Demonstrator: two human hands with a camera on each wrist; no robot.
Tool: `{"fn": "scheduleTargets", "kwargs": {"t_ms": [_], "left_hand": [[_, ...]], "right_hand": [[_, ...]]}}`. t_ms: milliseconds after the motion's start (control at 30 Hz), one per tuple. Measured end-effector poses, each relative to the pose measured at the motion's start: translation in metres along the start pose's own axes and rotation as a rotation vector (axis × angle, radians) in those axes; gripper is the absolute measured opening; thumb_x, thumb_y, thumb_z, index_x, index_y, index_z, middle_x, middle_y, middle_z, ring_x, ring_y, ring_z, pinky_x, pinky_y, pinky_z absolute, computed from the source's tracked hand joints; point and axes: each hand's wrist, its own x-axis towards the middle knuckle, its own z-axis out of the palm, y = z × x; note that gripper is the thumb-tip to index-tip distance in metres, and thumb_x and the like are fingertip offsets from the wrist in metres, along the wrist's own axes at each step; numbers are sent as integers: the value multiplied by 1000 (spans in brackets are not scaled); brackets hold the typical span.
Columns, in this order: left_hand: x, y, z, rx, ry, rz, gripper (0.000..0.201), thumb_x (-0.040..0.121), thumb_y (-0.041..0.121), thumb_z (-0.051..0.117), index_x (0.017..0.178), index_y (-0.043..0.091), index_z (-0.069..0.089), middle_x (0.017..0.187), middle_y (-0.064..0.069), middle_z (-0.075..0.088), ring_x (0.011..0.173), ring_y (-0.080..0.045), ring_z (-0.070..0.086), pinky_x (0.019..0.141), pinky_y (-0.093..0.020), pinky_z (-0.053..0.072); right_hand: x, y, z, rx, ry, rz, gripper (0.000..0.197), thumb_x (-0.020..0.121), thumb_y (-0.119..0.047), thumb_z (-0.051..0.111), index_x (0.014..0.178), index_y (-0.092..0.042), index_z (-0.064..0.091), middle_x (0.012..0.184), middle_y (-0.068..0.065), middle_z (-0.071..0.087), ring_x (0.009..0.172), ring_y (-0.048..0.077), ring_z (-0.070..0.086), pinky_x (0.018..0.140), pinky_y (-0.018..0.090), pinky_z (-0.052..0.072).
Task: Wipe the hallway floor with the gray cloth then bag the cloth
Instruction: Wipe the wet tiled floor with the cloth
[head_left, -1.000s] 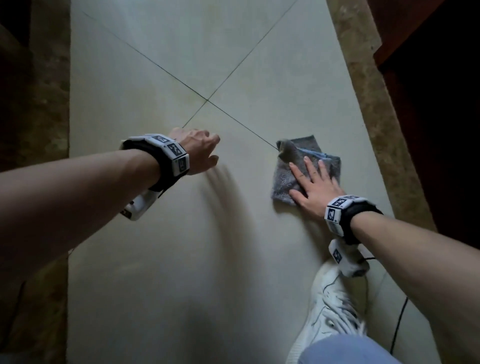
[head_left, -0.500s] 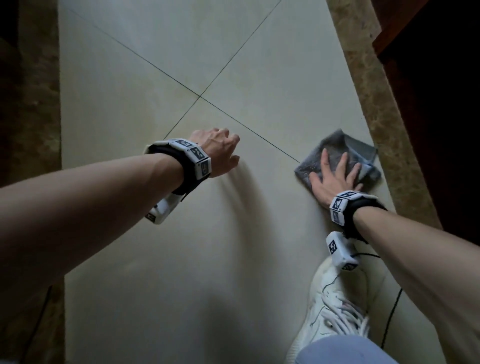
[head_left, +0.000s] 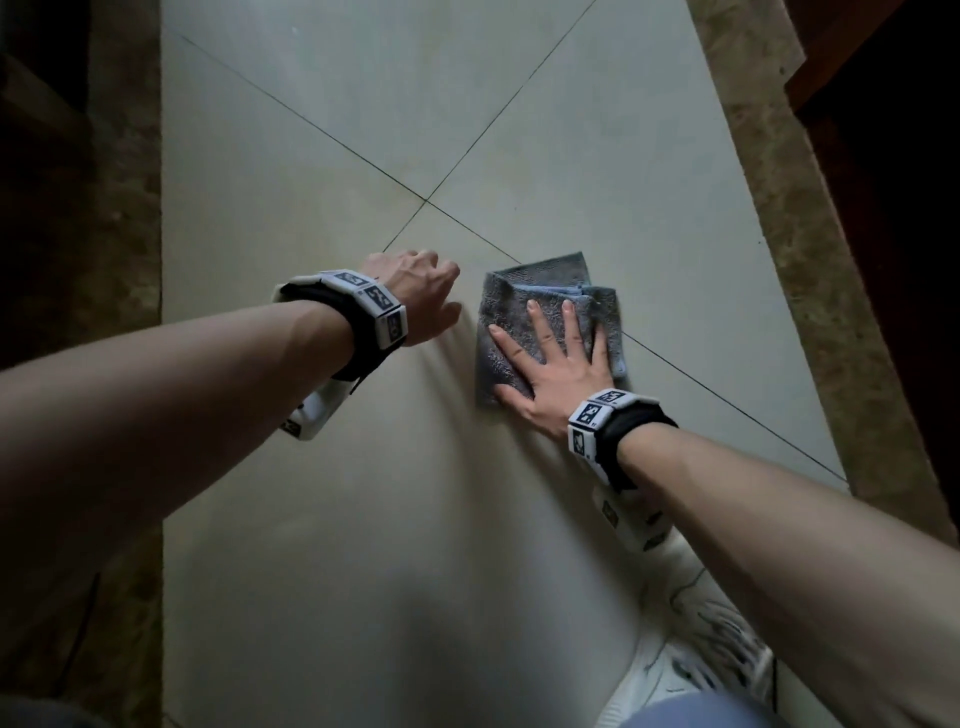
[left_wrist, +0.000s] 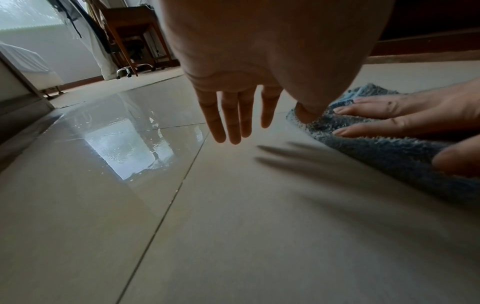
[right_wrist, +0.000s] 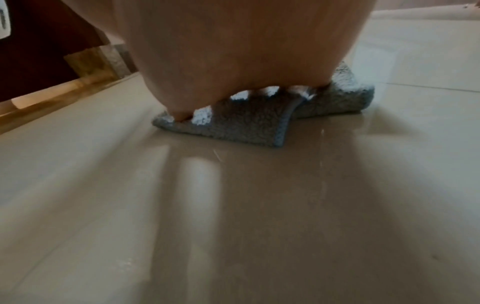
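Note:
The folded gray cloth (head_left: 524, 306) with a blue edge lies on the pale tiled floor (head_left: 363, 519), just right of where the tile seams cross. My right hand (head_left: 550, 348) lies flat on the cloth, fingers spread and straight, pressing it to the floor. In the right wrist view the cloth (right_wrist: 249, 125) shows under my palm. My left hand (head_left: 421, 296) hovers just left of the cloth, holding nothing. In the left wrist view its fingers (left_wrist: 228, 115) hang straight above the floor, with the cloth (left_wrist: 389, 156) at the right. No bag is in view.
Brown stone borders (head_left: 810, 270) run along both sides of the floor, with dark wood beyond on the right. My white shoe (head_left: 696, 623) stands under my right forearm. A wooden desk and chair base (left_wrist: 132, 41) stand far down the hall.
My right hand slid the cloth from the right border back left, toward the seam crossing and my left hand. The left hand stayed nearly where it was.

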Motion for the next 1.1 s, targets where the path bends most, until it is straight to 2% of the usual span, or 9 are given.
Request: {"fn": "scheduleTargets", "kwargs": {"t_ms": [200, 367, 433, 533, 667, 767, 833, 933, 1100], "left_hand": [[15, 23, -12, -22, 19, 24, 47, 96, 50, 41, 128, 18, 49, 122, -10, 55, 111, -31, 55, 68, -35, 35], [18, 31, -13, -33, 45, 38, 45, 96, 49, 41, 127, 17, 49, 120, -10, 56, 111, -30, 54, 68, -36, 35], [16, 30, -10, -29, 38, 44, 45, 96, 49, 41, 128, 18, 49, 121, -9, 56, 111, -30, 54, 68, -36, 35], [13, 28, -7, -21, 25, 40, 44, 96, 49, 40, 127, 19, 50, 121, -9, 56, 111, -30, 55, 68, -35, 35], [10, 27, -10, 17, 62, -12, 37, 97, 44, 40, 119, 17, 53, 116, -11, 58, 107, -31, 57, 69, -35, 34], [11, 25, -10, 2, 72, -49, 35, 96, 43, 43, 115, 16, 54, 114, -11, 59, 106, -32, 58, 71, -36, 33], [12, 23, -8, -13, 79, -67, 34, 96, 43, 43, 114, 16, 55, 114, -11, 60, 105, -32, 59, 72, -36, 35], [13, 20, -2, -5, 84, -74, 33, 95, 40, 43, 114, 16, 54, 113, -12, 59, 103, -31, 59, 71, -35, 33], [16, 15, 4, -24, 96, -68, 31, 97, 38, 38, 113, 16, 53, 113, -10, 59, 103, -30, 58, 70, -33, 32]], "right_hand": [[2, 77, -20, 81, -46, 259, 72, 91, -76, 23, 149, -53, -14, 160, -12, -27, 148, 29, -24, 117, 62, -6], [-10, 141, -24, 232, -73, 538, 77, 92, -74, 28, 152, -48, -14, 162, -5, -24, 148, 37, -19, 117, 55, -9], [-5, 136, -24, 265, -72, 555, 81, 92, -72, 30, 153, -43, -14, 162, 4, -24, 145, 45, -21, 116, 54, -13], [6, 99, -25, 249, -31, 496, 84, 90, -75, 31, 152, -44, -16, 161, 9, -25, 143, 51, -21, 113, 63, -8], [13, 24, -23, 183, -35, 217, 81, 90, -76, 29, 149, -49, -19, 157, 7, -35, 140, 47, -31, 108, 75, -5], [14, -16, -18, 96, -68, 12, 73, 90, -76, 22, 149, -52, -15, 157, 5, -35, 140, 44, -34, 108, 74, -11], [18, -12, -20, 89, -78, -31, 66, 91, -76, 18, 148, -57, -11, 159, -2, -31, 143, 37, -33, 110, 68, -14], [31, 30, -35, 125, -120, 30, 61, 94, -72, 18, 148, -58, -7, 160, -13, -26, 146, 27, -29, 115, 62, -13], [36, 127, -45, 272, -63, 431, 67, 98, -64, 27, 153, -48, -8, 163, -6, -19, 149, 35, -18, 119, 57, -4]]}}
